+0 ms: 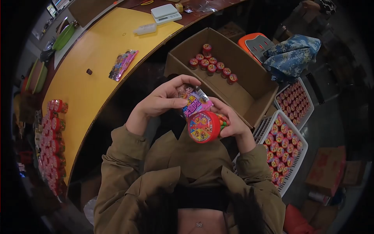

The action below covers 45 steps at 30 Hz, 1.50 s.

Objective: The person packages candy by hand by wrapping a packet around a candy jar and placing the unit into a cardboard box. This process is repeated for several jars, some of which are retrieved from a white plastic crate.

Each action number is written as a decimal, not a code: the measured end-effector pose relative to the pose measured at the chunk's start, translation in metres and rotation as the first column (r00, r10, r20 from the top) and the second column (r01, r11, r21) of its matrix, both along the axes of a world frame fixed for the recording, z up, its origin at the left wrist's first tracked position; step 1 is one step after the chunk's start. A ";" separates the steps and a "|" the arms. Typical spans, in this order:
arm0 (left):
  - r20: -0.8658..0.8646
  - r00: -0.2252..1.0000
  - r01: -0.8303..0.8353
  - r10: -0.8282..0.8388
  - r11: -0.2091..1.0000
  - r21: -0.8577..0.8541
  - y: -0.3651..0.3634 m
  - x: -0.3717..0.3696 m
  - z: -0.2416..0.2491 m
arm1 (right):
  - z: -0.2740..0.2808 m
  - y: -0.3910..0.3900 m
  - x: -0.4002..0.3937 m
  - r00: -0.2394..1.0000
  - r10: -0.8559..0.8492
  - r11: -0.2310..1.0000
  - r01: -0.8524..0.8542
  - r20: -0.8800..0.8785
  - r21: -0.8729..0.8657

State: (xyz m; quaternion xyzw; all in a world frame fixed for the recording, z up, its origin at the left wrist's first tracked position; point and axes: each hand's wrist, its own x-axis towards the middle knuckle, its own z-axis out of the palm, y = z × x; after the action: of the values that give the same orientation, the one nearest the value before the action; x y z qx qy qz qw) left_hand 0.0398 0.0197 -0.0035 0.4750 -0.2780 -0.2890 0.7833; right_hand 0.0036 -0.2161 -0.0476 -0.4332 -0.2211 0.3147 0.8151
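My left hand (161, 99) pinches a shiny pink and purple printed packet (194, 103) between thumb and fingers. In my right hand (235, 123) is a candy jar (203, 128), tilted so that its red lid with a colourful wheel-like label faces me. Green and orange pieces show through its clear side. The packet's lower edge overlaps the lid's rim, and both things are close together in front of my chest. Beyond my hands stands an open cardboard box (249, 91) with several red-lidded jars (211, 69) inside.
On the yellow table (89, 103) at left are a stack of packets (122, 64), a bottle (145, 29), a white scale (166, 14) and rows of red-lidded jars (58, 124). White crates (298, 163) full of jars stand at right, near an orange stool (249, 41).
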 end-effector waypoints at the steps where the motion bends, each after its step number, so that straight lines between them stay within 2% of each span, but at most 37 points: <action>1: 0.005 1.000 0.002 -0.002 1.000 0.003 0.001 -0.001 0.003 | 0.008 0.003 -0.004 1.000 -0.002 1.000 0.002 -0.005 -0.003; 3: -0.039 0.996 0.078 -0.074 0.991 0.111 0.005 -0.002 0.008 | 0.009 0.004 -0.007 1.000 0.002 1.000 -0.002 -0.006 -0.005; 4: -0.036 0.997 0.073 -0.070 0.991 0.113 0.006 -0.002 0.009 | 0.002 0.001 -0.007 1.000 0.017 0.999 -0.016 0.019 -0.035; 6: 0.071 0.996 0.046 -0.059 0.985 0.168 0.007 -0.002 0.009 | 0.001 0.003 -0.010 0.998 0.038 0.997 -0.035 0.046 -0.064; 9: 0.115 0.989 0.075 -0.092 0.986 0.147 0.007 -0.004 0.014 | 0.007 0.008 -0.013 0.994 -0.020 0.998 0.026 0.107 -0.062; 11: 0.133 0.989 0.046 -0.071 0.982 0.183 0.007 -0.004 0.016 | 0.004 0.007 -0.012 0.973 -0.022 0.992 0.049 0.229 -0.114; 12: 0.154 0.987 0.016 -0.051 0.976 0.217 0.006 -0.004 0.017 | 0.005 0.009 -0.015 0.973 -0.026 0.992 0.053 0.227 -0.113; 14: 0.171 0.984 0.013 -0.052 0.975 0.220 0.011 -0.004 0.021 | 0.009 0.012 -0.020 0.986 -0.163 0.985 0.165 0.033 -0.054; 16: 0.185 0.982 0.004 -0.047 0.974 0.225 0.012 -0.004 0.023 | 0.004 0.013 -0.020 0.981 -0.195 0.980 0.195 0.014 -0.047; 18: 0.181 0.982 -0.086 0.048 0.974 0.209 0.010 -0.006 0.025 | 0.001 0.013 -0.021 0.978 -0.209 0.977 0.209 -0.008 -0.037; 20: 0.316 0.949 -0.093 0.015 0.968 0.233 0.016 -0.009 0.030 | 0.000 0.017 -0.020 0.964 -0.263 0.960 0.266 0.047 -0.089; 21: 0.393 0.919 -0.134 0.020 0.955 0.265 0.014 -0.011 0.031 | 0.001 0.020 -0.020 0.974 -0.223 0.971 0.226 0.049 -0.072; 22: 0.290 0.956 -0.118 0.047 0.966 0.231 0.012 -0.011 0.025 | 0.003 0.020 -0.023 0.967 -0.244 0.966 0.250 0.078 -0.070; 24: 0.258 0.963 -0.143 0.081 0.962 0.233 0.012 -0.012 0.023 | 0.001 0.023 -0.026 0.965 -0.238 0.967 0.246 0.111 -0.064; 25: 0.269 0.962 -0.109 0.039 0.963 0.248 0.015 -0.014 0.021 | -0.001 0.023 -0.027 0.946 -0.271 0.953 0.289 0.178 -0.084; 27: 0.193 0.981 -0.010 -0.020 0.988 0.152 0.018 -0.023 0.022 | -0.003 0.025 -0.027 0.921 -0.299 0.937 0.333 0.248 -0.103; 28: 0.430 0.902 -0.144 0.038 0.966 0.217 0.020 -0.020 0.020 | -0.004 0.026 -0.028 0.925 -0.326 0.933 0.348 0.195 -0.091; 31: 0.372 0.926 -0.143 0.060 0.969 0.200 0.026 -0.023 0.024 | -0.005 0.029 -0.033 0.928 -0.368 0.926 0.371 0.055 -0.060; 32: 0.455 0.889 -0.131 0.047 0.979 0.154 0.029 -0.022 0.022 | -0.005 0.031 -0.033 0.924 -0.381 0.924 0.380 -0.026 -0.033; 35: 0.365 0.926 -0.180 0.095 0.962 0.207 0.026 -0.023 0.018 | -0.004 0.032 -0.037 0.940 -0.337 0.941 0.337 -0.054 -0.015; 39: 0.488 0.865 -0.199 0.115 0.972 0.124 0.026 -0.025 0.016 | 0.002 0.038 -0.038 0.921 -0.390 0.917 0.389 0.001 -0.092; 40: 0.433 0.897 -0.185 0.089 0.965 0.186 0.026 -0.027 0.020 | 0.005 0.039 -0.039 0.938 -0.324 0.946 0.325 -0.120 -0.010; 42: 0.375 0.917 -0.219 0.139 0.959 0.179 0.025 -0.027 0.020 | 0.009 0.035 -0.042 0.934 -0.202 0.964 0.243 -0.294 0.109; 43: 0.243 0.962 -0.160 0.123 0.977 0.139 0.025 -0.027 0.019 | 0.010 0.033 -0.043 0.924 -0.235 0.956 0.275 -0.301 0.098; 45: 0.233 0.968 -0.121 0.091 0.986 0.116 0.024 -0.026 0.014 | 0.011 0.033 -0.042 0.943 -0.238 0.964 0.258 -0.230 0.059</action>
State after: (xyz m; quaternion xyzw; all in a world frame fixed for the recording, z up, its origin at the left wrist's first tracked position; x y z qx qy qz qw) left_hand 0.0139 0.0441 0.0108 0.5686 -0.3205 -0.2079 0.7285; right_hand -0.0385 -0.1827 -0.0366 -0.3833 -0.0865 0.2454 0.8862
